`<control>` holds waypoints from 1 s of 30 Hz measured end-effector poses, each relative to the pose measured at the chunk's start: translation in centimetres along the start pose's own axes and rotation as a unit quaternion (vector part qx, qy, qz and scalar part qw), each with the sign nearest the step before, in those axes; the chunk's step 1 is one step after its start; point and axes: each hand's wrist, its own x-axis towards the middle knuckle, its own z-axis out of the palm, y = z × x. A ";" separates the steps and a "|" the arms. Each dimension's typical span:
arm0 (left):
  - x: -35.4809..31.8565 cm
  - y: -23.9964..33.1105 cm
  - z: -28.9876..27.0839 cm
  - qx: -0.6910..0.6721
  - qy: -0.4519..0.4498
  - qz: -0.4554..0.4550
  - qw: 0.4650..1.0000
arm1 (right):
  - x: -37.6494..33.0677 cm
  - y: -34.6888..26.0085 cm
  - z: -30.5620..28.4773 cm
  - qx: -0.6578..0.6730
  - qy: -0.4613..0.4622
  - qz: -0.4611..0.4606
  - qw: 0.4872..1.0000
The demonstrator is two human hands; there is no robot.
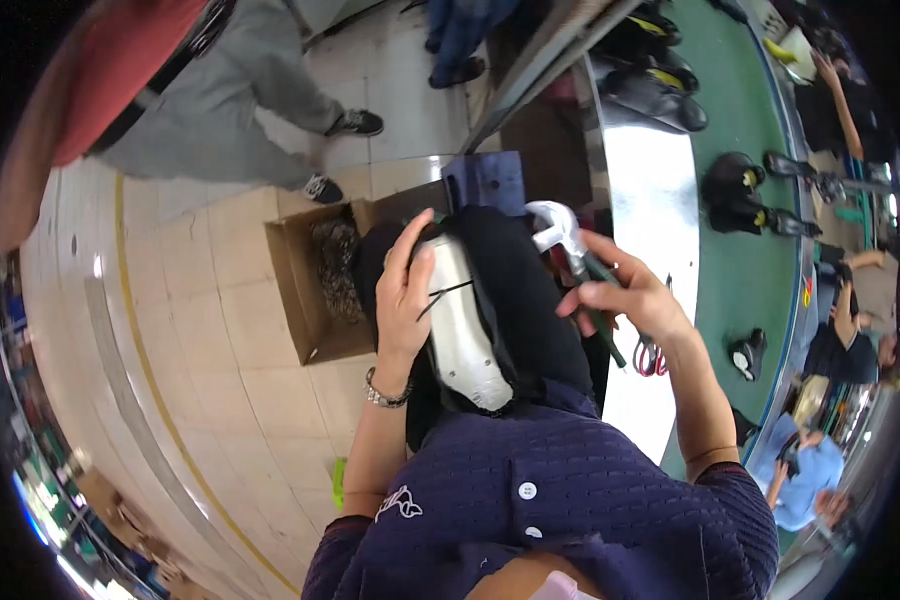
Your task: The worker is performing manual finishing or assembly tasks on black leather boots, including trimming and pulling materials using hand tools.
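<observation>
A shoe upper on its last (460,330) lies bottom-up across my lap, its pale white underside facing me and dark material round its edge. A thin black cord crosses that underside. My left hand (405,300) grips the shoe along its left side, fingers pointing toward the far end. To the right of it, my right hand (638,292) is closed round the handles of metal lasting pincers (558,230). The bright jaw end of the pincers points away to the far left of that hand, apart from the shoe. The pincers are a little blurred.
An open cardboard box (292,290) with dark coiled material stands left of my knees, a blue bin (490,178) beyond. On my right, a white bench (653,215) bears red-handled scissors (650,358). Black shoes (735,190) sit on a green belt (720,300). A person (210,120) stands at upper left.
</observation>
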 end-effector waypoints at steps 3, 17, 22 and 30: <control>-0.3 0.2 -0.1 -0.029 0.016 -0.094 0.995 | 1.7 -0.8 4.5 0.033 -0.127 0.032 0.991; 0.5 -0.5 -0.1 -0.085 0.003 -0.073 0.994 | 3.7 0.8 7.0 -0.191 -0.090 -0.088 0.973; 1.4 0.4 -0.2 -0.236 0.010 -0.159 0.958 | 3.4 0.9 6.9 -0.212 -0.074 -0.092 0.970; -0.2 -1.0 0.0 -0.028 0.046 -0.068 0.996 | 1.5 -4.2 7.6 -0.515 0.008 -0.291 0.806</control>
